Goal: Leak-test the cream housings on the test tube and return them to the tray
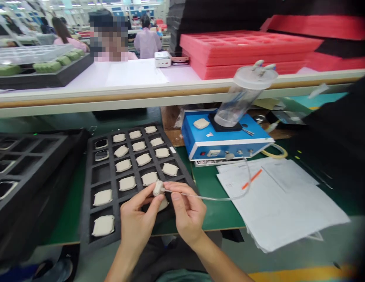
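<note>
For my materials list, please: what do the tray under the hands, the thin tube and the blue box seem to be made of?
Tray: probably foam; matte black, with thick, soft-looking walls.
Thin tube: likely flexible plastic; translucent, slightly shiny, gently curved.
Blue box: perhaps painted metal, smooth with white edges; plastic is possible.

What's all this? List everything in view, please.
Bench: one, green, below
Gridded foam trays: several, black, centre and left
Rounded-square casings: over a dozen, beige, mostly in centre tray
Paper sheets: several, white, right
Boxy machine: one, blue, behind papers
Plastic cylinder: one, clear, on machine
Long shelf: one, white, across back
Foam blocks: several, red, shelf right
Co-workers: at least three, pinkish clothing, beyond shelf
Small rounded piece: one, beige, in left hand
Thin tube: one, clear, right hand towards machine
Left hand: one, bare, centre
Right hand: one, bare, beside left
</note>
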### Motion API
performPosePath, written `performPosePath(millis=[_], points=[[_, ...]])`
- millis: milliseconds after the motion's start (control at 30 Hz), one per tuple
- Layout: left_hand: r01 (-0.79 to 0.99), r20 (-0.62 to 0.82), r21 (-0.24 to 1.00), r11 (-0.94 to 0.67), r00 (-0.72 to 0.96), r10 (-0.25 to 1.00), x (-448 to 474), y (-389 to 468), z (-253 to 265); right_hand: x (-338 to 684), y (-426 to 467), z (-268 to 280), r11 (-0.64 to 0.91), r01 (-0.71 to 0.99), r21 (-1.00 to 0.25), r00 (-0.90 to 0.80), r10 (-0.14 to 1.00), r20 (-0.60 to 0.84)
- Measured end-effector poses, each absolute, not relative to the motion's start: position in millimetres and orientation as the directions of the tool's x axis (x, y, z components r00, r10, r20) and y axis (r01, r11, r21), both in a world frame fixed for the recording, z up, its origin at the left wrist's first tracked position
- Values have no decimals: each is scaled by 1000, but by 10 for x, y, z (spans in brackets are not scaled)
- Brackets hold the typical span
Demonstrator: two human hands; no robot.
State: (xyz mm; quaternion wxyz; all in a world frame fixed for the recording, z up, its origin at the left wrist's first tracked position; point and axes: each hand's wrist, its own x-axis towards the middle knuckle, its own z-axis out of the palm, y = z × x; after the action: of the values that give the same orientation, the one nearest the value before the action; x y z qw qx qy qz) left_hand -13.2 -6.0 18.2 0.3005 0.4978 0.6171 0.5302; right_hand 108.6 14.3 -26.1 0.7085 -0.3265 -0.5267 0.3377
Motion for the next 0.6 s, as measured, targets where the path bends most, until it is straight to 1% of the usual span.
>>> performPosePath(millis=[67, 200, 267, 433, 600], points=[[320, 165, 945, -62, -306, 938, -117, -106, 191, 1092, 93, -281, 544, -133, -829, 234, 830, 507], [452, 216, 888, -83, -252, 943, -103, -178, 231, 1104, 24, -340, 493, -145, -858, 257, 856, 449], [479, 216, 874, -79, -238, 947, -101, -191, 253, 1104, 15, -355, 479, -143, -866, 252, 864, 436], [398, 183, 915, -63, -272, 945, -90, -180, 253, 1090, 41, -289, 512, -126, -849, 253, 845, 472], [396, 206, 916, -65, -326, 923, -149, -78, 197, 1068, 159, -217, 565, -105, -819, 239, 813, 531]])
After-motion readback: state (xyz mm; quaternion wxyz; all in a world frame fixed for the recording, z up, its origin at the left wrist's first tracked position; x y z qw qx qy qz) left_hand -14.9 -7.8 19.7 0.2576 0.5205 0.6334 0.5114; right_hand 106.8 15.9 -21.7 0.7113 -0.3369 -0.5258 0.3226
